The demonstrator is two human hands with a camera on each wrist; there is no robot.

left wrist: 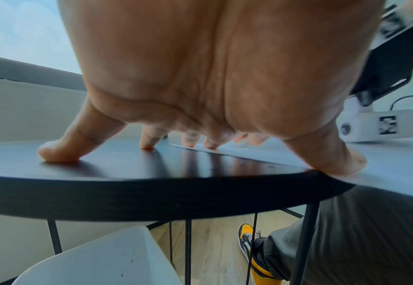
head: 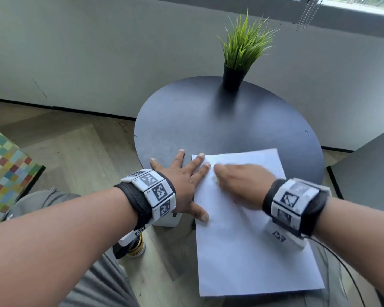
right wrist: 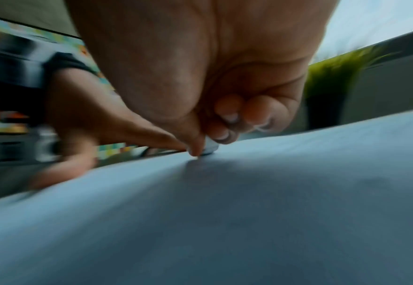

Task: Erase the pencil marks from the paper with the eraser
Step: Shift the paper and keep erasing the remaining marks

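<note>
At the bottom of the head view, two bare forearms reach in from the lower left and lower right, each with a black band carrying white marker blocks at the wrist. Between them lies the white paper, its lower part hanging past the near rim of the round dark worktop in the middle of the frame. The left hand lies flat and spread, fingers straight: the thumb and two fingers press on the left edge of the paper, and the other two rest on the bare worktop beside it. The right hand, blurred, sits on the upper part of the sheet with its fingers curled. In the right wrist view, thumb and fingertips pinch a small pale eraser whose lower end touches the paper near the sheet's upper left corner. Pencil marks cannot be made out. Farther up, at the far rim of the worktop, stands a grassy green plant in a black pot. At the left edge of the frame sits a surface of coloured squares.
</note>
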